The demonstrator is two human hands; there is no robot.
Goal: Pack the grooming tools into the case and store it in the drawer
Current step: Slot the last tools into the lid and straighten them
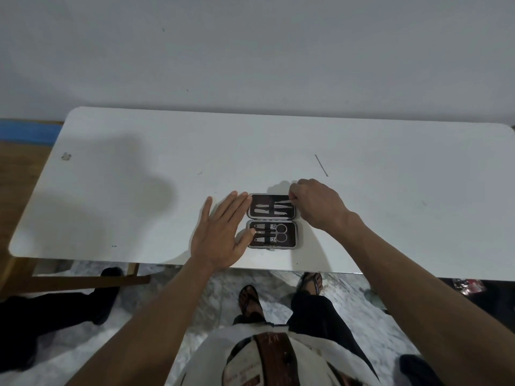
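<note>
Your small dark-lined grooming case with a grey rim (272,220) lies open just below the centre of the frame, on the white table (139,168), its two halves stacked one above the other. Your right hand (317,206) is nearer the upper half and pinches a slim silver tool (284,202) at its right end; the tool's long axis runs left-right, matching the slots. Your left hand (223,232) lies flat and open, holding nothing, fingers touching the case's left edge. The tool likely needs to slide leftward under the strap.
</note>
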